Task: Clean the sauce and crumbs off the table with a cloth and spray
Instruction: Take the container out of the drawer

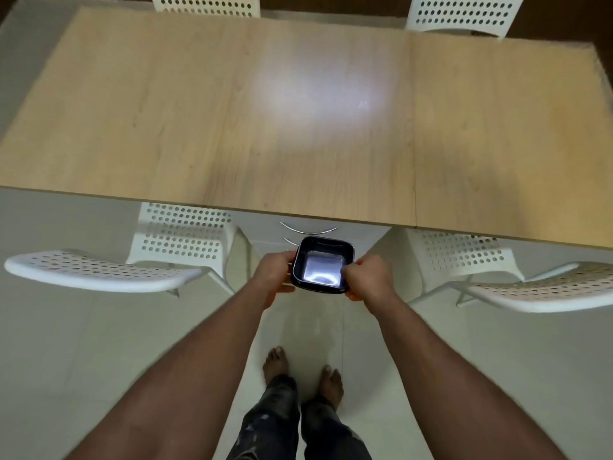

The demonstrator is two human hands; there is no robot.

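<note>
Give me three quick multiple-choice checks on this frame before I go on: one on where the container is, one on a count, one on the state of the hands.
1. Where is the black container?
A. on the table
B. held in front of the table's near edge
C. on a chair seat

2. How many white chairs show?
A. two
B. three
C. four

3. What are the hands doing?
A. both grip the container
B. only the left grips it
C. both hang free

Answers:
1 B: it sits between the hands, short of the table, above the floor.
2 C: two at the far side, two at the near side.
3 A: the left hand and the right hand curl round opposite sides.
</note>
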